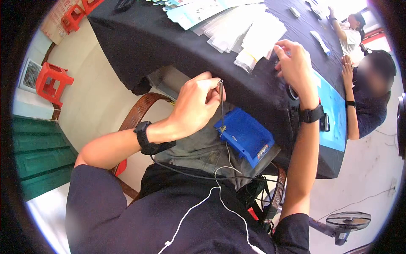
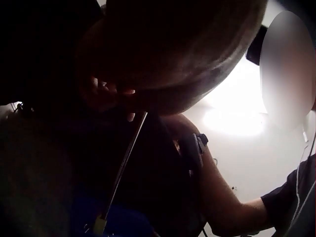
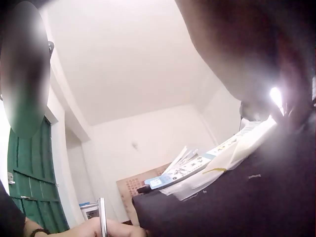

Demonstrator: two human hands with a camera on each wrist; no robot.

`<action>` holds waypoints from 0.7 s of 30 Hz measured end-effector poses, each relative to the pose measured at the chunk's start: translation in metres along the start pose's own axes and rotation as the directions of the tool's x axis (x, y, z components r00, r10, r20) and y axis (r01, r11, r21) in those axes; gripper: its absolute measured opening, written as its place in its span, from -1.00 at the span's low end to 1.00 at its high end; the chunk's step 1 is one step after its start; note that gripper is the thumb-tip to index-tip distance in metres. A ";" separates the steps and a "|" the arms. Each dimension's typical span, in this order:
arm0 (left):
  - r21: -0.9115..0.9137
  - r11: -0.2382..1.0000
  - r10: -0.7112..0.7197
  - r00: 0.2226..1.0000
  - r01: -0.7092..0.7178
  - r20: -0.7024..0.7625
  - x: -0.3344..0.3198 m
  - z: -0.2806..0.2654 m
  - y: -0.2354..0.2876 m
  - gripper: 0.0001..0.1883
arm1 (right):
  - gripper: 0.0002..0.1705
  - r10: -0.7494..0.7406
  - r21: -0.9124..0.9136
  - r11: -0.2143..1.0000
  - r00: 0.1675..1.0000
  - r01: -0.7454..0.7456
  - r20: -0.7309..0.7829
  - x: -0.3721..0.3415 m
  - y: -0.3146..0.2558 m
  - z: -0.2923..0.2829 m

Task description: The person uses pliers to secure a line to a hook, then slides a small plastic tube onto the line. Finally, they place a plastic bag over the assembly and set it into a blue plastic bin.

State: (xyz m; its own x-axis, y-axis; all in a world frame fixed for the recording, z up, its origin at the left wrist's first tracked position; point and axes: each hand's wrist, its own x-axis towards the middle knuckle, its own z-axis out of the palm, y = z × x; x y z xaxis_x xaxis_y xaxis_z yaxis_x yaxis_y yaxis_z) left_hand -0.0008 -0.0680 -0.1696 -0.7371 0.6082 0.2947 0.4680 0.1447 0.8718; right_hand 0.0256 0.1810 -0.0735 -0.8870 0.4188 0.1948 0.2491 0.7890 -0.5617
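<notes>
My left hand (image 1: 195, 101) pinches the upper end of a thin metal rod (image 1: 222, 103), which hangs down over my lap. Small brass-coloured pieces (image 1: 223, 128) show at the rod's lower tip, right at the rim of a blue plastic bin (image 1: 247, 134) on my lap. In the left wrist view, the rod (image 2: 126, 165) slants down toward the bin against a dark background. Loosely bent, my right hand (image 1: 296, 67) is over the table's near edge, beside a pile of clear plastic bags (image 1: 258, 40). Its fingers are dark and blurred in the right wrist view.
Printed cards (image 1: 194, 15) lie beyond the bags on the black tablecloth (image 1: 139, 42). A blue sheet (image 1: 332, 114) covers the right end of the table. Another person (image 1: 372, 93) sits at right. A white cable (image 1: 218, 186) crosses my lap; red stools (image 1: 54, 82) stand at left.
</notes>
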 end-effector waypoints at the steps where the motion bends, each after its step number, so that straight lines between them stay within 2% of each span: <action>1: 0.009 1.000 0.001 1.000 -0.001 0.005 0.000 0.000 0.000 -0.87 | -0.69 0.003 -0.002 1.000 1.000 -0.003 -0.003 0.003 0.001 0.001; 6: 0.005 1.000 -0.002 1.000 0.002 0.024 0.000 -0.001 0.002 -0.88 | -0.51 0.000 0.090 0.996 1.000 0.003 -0.029 0.010 0.004 0.004; 9: 0.002 1.000 -0.003 0.999 0.003 0.034 0.001 -0.001 0.003 -0.88 | -0.49 0.016 0.148 0.989 0.999 -0.011 -0.036 0.011 0.001 0.006; 16: -0.031 0.999 -0.006 0.999 0.008 0.045 0.001 -0.001 0.002 -0.88 | -0.56 -0.011 0.241 0.970 0.999 0.018 -0.032 0.022 0.017 0.013; 18: -0.033 0.999 -0.008 0.999 0.009 0.049 0.001 -0.001 0.003 -0.88 | -0.56 0.009 0.355 0.935 0.999 0.011 -0.053 0.023 0.022 0.014; 21: -0.032 0.999 -0.007 0.998 0.008 0.055 0.001 -0.002 0.002 -0.88 | -0.62 0.062 0.395 0.918 0.996 -0.033 -0.061 0.021 0.021 0.012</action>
State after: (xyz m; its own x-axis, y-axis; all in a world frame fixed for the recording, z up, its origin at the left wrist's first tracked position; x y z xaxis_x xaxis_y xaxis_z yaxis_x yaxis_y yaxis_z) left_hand -0.0015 -0.0681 -0.1667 -0.7119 0.6496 0.2668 0.4457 0.1244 0.8865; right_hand 0.0076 0.2008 -0.0909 -0.8446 0.4931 0.2084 0.1040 0.5330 -0.8397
